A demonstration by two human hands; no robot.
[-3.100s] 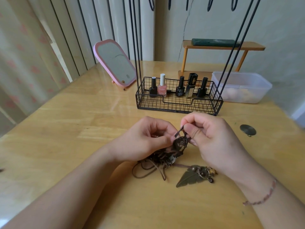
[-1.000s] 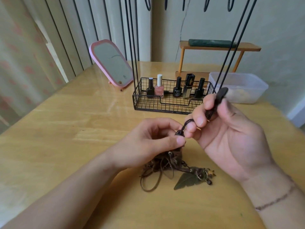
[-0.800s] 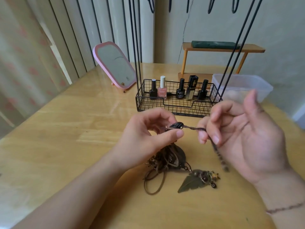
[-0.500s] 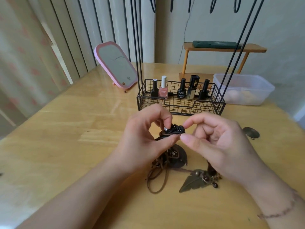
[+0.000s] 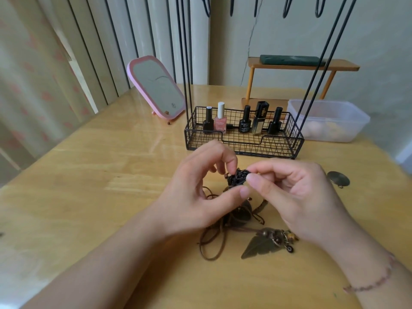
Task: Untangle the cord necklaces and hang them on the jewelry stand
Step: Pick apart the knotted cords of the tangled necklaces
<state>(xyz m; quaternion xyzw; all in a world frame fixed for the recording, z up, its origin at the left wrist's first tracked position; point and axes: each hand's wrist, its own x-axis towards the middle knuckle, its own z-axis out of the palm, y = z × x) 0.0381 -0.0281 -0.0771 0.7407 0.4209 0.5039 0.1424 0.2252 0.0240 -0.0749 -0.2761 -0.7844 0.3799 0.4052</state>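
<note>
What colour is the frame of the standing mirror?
Pink; the mirror shows clearly in the head view, its only view.

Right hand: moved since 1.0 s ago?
Yes. The right hand has come down and left, away from the wire basket rim, and now pinches the dark cord knot beside the left hand.

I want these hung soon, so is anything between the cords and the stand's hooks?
No object blocks the way up to the hooks. The hold-up is the cords themselves: both hands, left and right, pinch a dark knot, with the rest tangled below.
</note>
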